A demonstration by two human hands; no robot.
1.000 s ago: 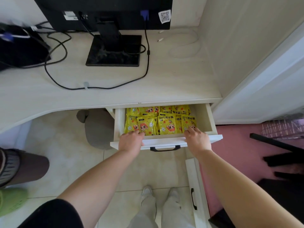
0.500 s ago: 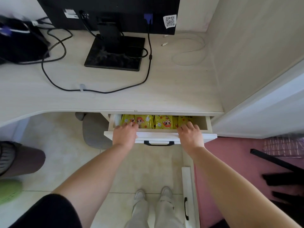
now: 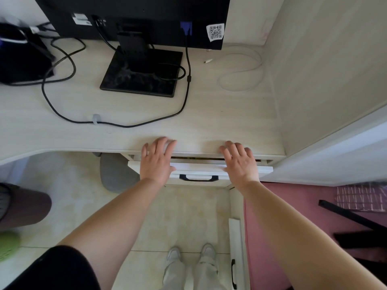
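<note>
A black bag (image 3: 21, 57) sits at the far left of a pale wooden desk (image 3: 209, 122). From it a black cable (image 3: 62, 114) loops across the top towards a monitor (image 3: 136, 15) on a square black stand (image 3: 142, 74).

Below the desk's front edge, a person leans over a white drawer (image 3: 199, 167) that is pushed almost fully in. Only a thin dark slit shows between its front and the desktop.

The left hand (image 3: 157, 162) lies over the left part of the drawer front. Its fingers (image 3: 161, 143) are straight and fanned apart, gripping nothing, and the tips reach past the desk's edge. The drawer's black handle (image 3: 198, 178) hangs untouched between the two wrists.

The right hand (image 3: 240, 164) mirrors the left on the drawer's right part. Its fingers (image 3: 236, 147) are likewise spread and straight and hold nothing, with the tips over the lip of the desk. Whether the fingertips press on the wood cannot be told.

Further right, a white cable (image 3: 240, 80) curls near the wall, and a pink floor covering (image 3: 293, 206) runs beside the tiles.
</note>
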